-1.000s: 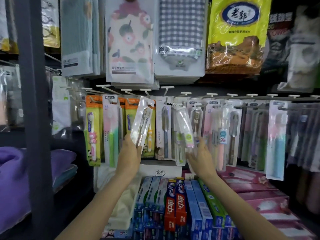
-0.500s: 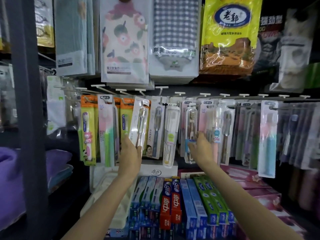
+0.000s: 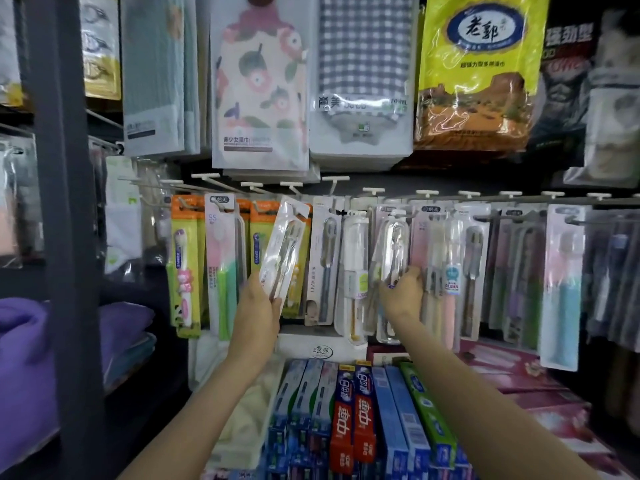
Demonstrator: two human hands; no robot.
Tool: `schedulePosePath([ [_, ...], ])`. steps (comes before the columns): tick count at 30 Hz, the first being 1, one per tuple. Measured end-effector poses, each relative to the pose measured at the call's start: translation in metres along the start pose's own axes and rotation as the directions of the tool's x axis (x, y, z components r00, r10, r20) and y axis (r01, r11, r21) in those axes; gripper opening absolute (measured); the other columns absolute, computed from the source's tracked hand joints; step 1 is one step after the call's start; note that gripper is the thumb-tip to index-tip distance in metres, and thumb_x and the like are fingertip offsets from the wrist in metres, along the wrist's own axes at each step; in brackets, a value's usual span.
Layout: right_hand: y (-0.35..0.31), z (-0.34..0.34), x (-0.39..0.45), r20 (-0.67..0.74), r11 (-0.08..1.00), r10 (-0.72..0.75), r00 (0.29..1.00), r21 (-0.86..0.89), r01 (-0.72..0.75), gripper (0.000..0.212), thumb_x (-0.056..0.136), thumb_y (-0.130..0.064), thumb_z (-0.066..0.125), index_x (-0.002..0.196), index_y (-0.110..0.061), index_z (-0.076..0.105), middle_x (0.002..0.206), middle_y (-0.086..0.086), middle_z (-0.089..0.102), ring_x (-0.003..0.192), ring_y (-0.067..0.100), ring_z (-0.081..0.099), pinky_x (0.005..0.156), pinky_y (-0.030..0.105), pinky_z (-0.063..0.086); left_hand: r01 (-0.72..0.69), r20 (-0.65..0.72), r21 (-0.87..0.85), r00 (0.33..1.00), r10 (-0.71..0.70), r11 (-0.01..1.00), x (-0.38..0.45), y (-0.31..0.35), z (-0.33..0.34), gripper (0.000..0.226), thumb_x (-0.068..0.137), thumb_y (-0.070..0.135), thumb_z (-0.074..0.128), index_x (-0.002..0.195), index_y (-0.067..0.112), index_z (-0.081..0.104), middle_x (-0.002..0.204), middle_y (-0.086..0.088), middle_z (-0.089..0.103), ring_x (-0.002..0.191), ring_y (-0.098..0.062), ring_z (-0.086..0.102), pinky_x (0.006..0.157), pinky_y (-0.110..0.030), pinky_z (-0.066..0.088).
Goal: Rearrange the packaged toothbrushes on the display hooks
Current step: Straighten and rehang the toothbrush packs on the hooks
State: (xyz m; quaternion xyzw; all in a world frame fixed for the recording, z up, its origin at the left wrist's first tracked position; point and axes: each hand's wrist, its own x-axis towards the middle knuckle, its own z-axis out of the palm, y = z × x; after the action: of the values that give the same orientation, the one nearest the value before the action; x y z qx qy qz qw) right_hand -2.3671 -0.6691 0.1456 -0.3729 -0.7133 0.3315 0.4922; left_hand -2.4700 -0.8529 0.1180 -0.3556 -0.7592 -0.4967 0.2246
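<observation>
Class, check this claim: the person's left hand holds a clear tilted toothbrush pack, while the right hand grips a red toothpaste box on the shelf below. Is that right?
Not quite. The left hand does hold the clear tilted toothbrush pack, but the head view shows the right hand on a clear hanging toothbrush pack, not the red toothpaste box.

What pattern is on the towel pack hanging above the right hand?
Grey-and-white check on the towel pack, seen in the head view.

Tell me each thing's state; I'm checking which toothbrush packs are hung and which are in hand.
left hand: grips clear toothbrush pack
clear toothbrush pack: tilted, held by its lower end
right hand: holds hanging pack
hanging pack: on its hook, near upright
orange-carded pack: hanging, untouched
toothpaste boxes: stacked below
</observation>
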Motion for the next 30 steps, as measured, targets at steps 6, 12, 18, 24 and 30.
schedulePosePath([
  [6,-0.005,-0.024,-0.002,0.050,1.000,-0.013,0.999,0.024,0.012,0.043,0.086,-0.008,0.064,0.120,0.003,0.040,0.116,0.018,0.050,0.107,0.033,0.051,0.080,0.034,0.042,0.084,0.015,0.018,0.996,-0.084,0.996,0.001,0.002,0.008,0.055,0.093,0.015,0.048,0.140,0.008,0.020,0.116,-0.020,0.054,0.100,-0.035,0.057,0.086,-0.050,0.049],
  [12,-0.010,-0.040,-0.015,0.056,0.995,0.008,0.998,0.095,-0.013,0.047,0.085,-0.004,0.064,0.124,0.001,0.038,0.107,0.014,0.052,0.111,0.033,0.053,0.085,0.033,0.043,0.091,0.018,0.018,0.996,-0.091,0.996,-0.001,0.004,0.008,0.056,0.093,0.015,0.049,0.140,0.005,0.021,0.134,-0.024,0.042,0.117,-0.039,0.050,0.094,-0.052,0.045],
  [18,-0.013,-0.038,-0.031,0.109,0.927,0.047,0.993,0.364,-0.084,0.067,0.085,-0.006,0.064,0.139,-0.008,0.024,0.129,0.006,0.050,0.118,0.026,0.049,0.101,0.039,0.041,0.075,0.033,0.019,0.997,-0.075,0.997,-0.003,0.009,-0.001,0.054,0.094,0.010,0.047,0.140,0.001,0.021,0.116,-0.020,0.052,0.096,-0.033,0.057,0.077,-0.037,0.045],
  [24,0.000,-0.037,-0.050,-0.011,0.929,-0.147,0.989,0.343,0.142,0.041,0.083,-0.006,0.066,0.107,-0.015,0.035,0.095,-0.002,0.053,0.091,0.019,0.057,0.084,0.038,0.050,0.086,0.046,-0.004,0.995,-0.085,0.996,0.000,0.012,-0.004,0.042,0.093,0.007,0.049,0.131,0.002,0.032,0.104,-0.014,0.056,0.083,-0.022,0.054,0.069,-0.031,0.043],
  [30,0.005,-0.035,-0.067,0.219,0.912,-0.407,0.887,0.046,0.407,0.060,0.084,-0.016,0.068,0.133,-0.011,0.035,0.122,-0.001,0.055,0.104,0.012,0.055,0.081,0.017,0.045,0.083,0.026,-0.015,0.996,-0.083,0.996,0.000,0.013,-0.005,0.041,0.092,0.004,0.050,0.129,0.003,0.034,0.097,-0.009,0.053,0.079,-0.021,0.053,0.065,-0.031,0.042],
])
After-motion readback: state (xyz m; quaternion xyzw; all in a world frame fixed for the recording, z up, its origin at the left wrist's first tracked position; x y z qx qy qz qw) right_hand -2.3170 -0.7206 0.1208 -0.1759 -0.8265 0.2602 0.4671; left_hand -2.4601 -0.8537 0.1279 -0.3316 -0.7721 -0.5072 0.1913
